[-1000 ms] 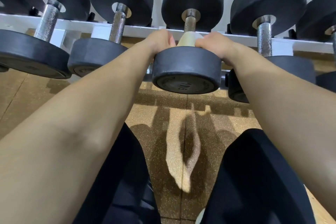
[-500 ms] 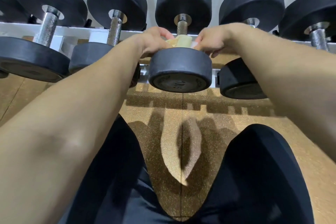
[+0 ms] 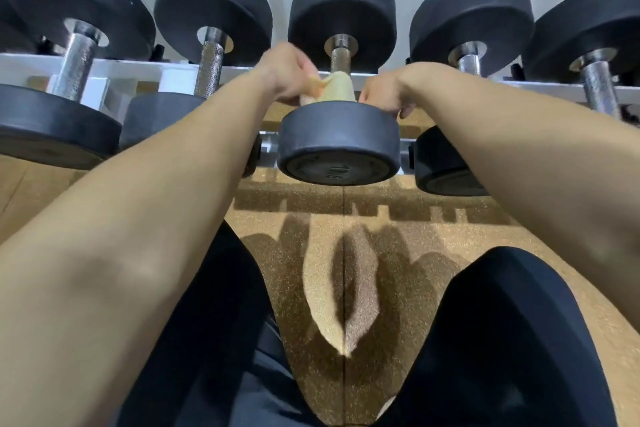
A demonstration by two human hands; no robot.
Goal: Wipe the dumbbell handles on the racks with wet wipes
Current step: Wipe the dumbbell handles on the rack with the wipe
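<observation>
The left hand and right hand clench the ends of a wipe wrapped round the middle dumbbell's handle.

The dumbbell heads are matt black and rubbery-looking, faintly scuffed on their flat end faces, while the handles are bright chromed metal with a rough knurled grip and smooth shiny collars. The wipe looks like a soft, pale yellowish, cloth-like sheet, creased and matt. The rack is smooth white-painted metal, the floor is a grainy, speckled tan surface like cork or rubber crumb, and the trousers are smooth black fabric with a slight sheen.
</observation>
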